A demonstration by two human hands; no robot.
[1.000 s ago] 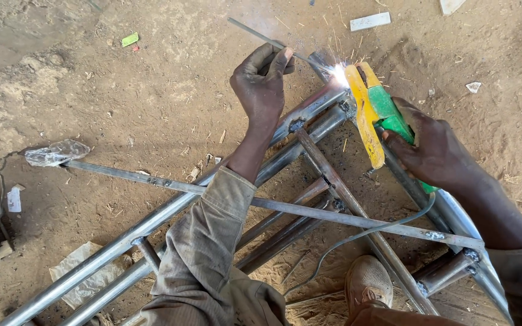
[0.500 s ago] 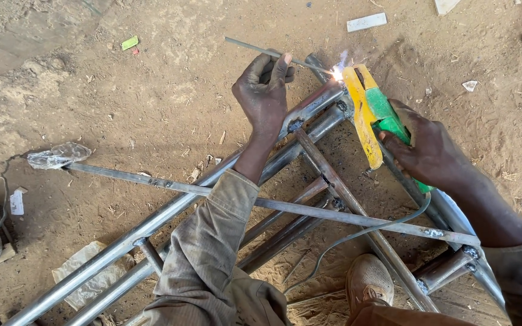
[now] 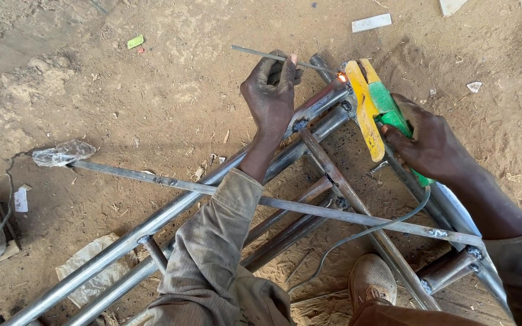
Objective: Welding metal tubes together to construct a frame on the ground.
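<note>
your left hand (image 3: 271, 90), upper centre of the frame, has its fingers curled tight around a thin grey metal rod (image 3: 260, 54). your right hand (image 3: 430, 145) grips the yellow and green electrode clamp (image 3: 373, 105), whose tip glows orange against the grey steel tube frame (image 3: 309, 111) lying on the sandy floor (image 3: 152, 108).

Arc glare at the joint (image 3: 341, 77) fades to a small orange glow; thin rod (image 3: 273, 57) in left hand (image 3: 271, 96) now lies flatter.
</note>
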